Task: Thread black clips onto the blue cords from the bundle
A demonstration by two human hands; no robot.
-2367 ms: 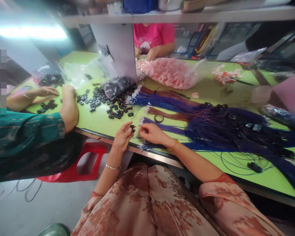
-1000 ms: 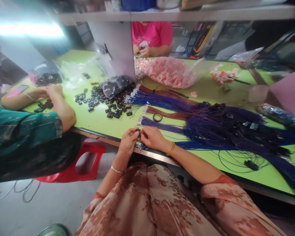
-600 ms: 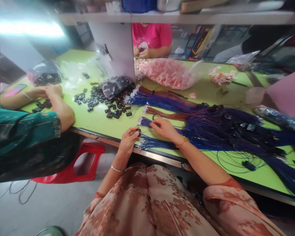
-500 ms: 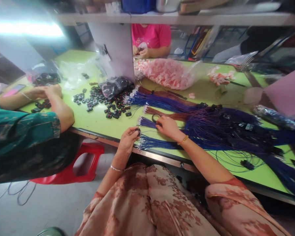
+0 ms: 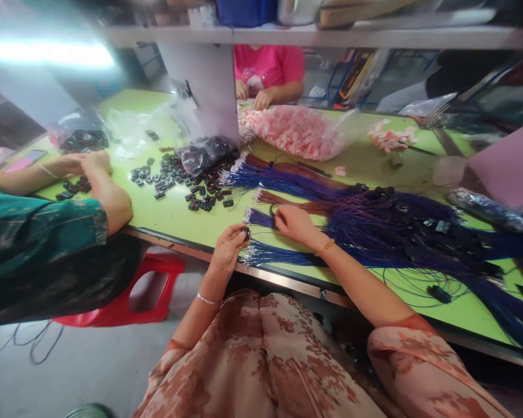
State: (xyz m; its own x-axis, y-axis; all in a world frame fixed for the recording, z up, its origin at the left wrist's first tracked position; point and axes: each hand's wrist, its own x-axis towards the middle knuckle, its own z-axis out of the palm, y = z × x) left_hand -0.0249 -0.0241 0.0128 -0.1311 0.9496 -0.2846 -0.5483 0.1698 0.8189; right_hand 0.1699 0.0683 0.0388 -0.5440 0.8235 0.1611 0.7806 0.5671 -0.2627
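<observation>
Between the thumb and fingers of my left hand (image 5: 226, 248) is a small black connector housing (image 5: 246, 233), held near the table's front edge. My right hand (image 5: 298, 225) is closed, with its fingertips down at a bundle of blue wires (image 5: 261, 217); what they grip is hidden. A dark ring (image 5: 273, 209), perhaps a tape roll, lies against these fingers. Below my hands another blue wire bundle (image 5: 283, 254) lies with its silvery terminal ends to the left. Brown wires (image 5: 287, 201) run just beyond my right hand.
Loose black housings (image 5: 169, 177) and a bag of dark parts (image 5: 203, 154) lie at left centre. Farther back is a bag of pink parts (image 5: 300, 130). Tangled wires (image 5: 387, 223) cover the right side. A co-worker's arm (image 5: 107, 186) rests at left; another person (image 5: 270, 69) sits opposite.
My right hand has shifted slightly left and its fingers have curled in, hiding more of the dark ring. My left hand is almost still. Opposite, the person's hands have lowered and moved apart.
</observation>
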